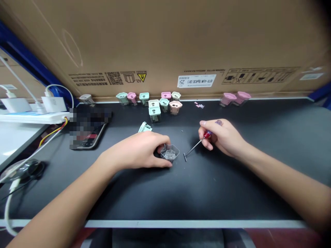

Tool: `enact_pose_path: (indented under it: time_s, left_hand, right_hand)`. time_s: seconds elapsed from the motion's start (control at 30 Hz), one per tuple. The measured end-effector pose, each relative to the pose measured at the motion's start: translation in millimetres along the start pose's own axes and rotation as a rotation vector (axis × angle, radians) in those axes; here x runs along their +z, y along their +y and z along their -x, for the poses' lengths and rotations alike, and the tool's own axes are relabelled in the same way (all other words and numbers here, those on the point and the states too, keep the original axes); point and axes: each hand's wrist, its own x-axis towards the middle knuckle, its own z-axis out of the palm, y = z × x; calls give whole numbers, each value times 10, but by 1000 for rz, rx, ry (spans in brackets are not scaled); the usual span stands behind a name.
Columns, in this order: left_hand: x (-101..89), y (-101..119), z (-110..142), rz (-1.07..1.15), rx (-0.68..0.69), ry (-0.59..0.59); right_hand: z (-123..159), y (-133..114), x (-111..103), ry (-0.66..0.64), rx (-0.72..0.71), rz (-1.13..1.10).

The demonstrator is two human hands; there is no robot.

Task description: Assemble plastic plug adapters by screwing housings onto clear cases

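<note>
A: Where's the clear cup [170, 154]?

B: On the dark tabletop [160, 196], at the fingertips of the left hand [144, 150], its thumb on the near side and fingers on the far side, pinching the wall

A: And the little metal bar [184, 157]?

B: Just right of the cup, apart from it, between the cup and the right hand [223, 136]. The cup is much nearer to it than the right hand's fingers are

A: Which way does the bar run?

B: Mostly away from the person, its far end leaning a bit left. The screwdriver [207, 134] slants down to it from the far right, so shaft and bar cross at a wide angle

A: How's the right hand set?

B: Fingers curled round the handle, thumb along the top

A: Is the tip touching the bar?

B: It looks that way, but I can't tell whether the bar is raised or lying flat

A: What else is unclear?

B: The cup's contents blur into its see-through walls, and the left hand partly covers the green piece [144, 127] behind it
</note>
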Motion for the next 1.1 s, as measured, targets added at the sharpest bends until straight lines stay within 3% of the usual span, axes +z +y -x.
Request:
enact_pose_path:
  time_s: [0.67,1.1]
  left_hand:
    - [7,7,-2,-3,-10,-5]
    - [-1,19,-2,-6,-25,-9]
  right_hand:
    - [-16,50,15,-25,-14,37]
    - [-26,50,-44,58,-94,62]
